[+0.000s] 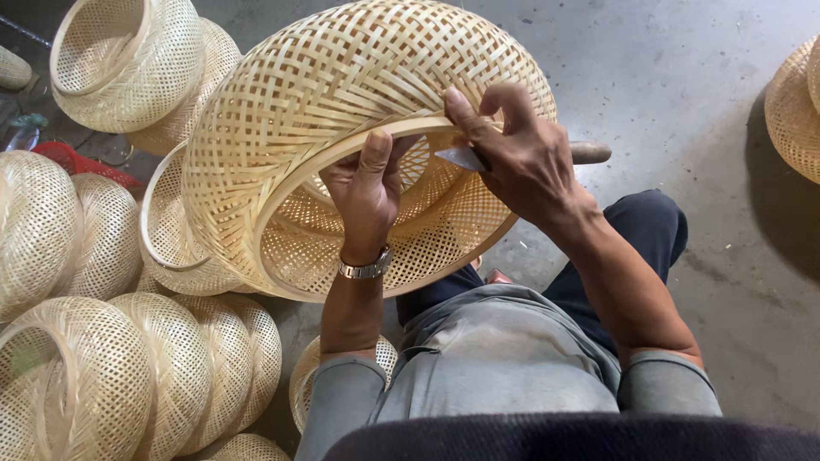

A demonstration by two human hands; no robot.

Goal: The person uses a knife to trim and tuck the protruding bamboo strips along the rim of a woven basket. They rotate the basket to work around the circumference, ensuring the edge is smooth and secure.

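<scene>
A large woven bamboo basket, dome-shaped, lies tilted on its side with its round opening facing me. My left hand reaches into the opening, thumb pressed on the smooth rim band. My right hand grips a knife with a wooden handle; its blade rests against the rim near my left thumb. A metal watch sits on my left wrist.
Several similar woven baskets are stacked at the left and upper left. Another basket stands at the right edge. A small one lies by my left elbow. Grey concrete floor surrounds me; my knee is raised.
</scene>
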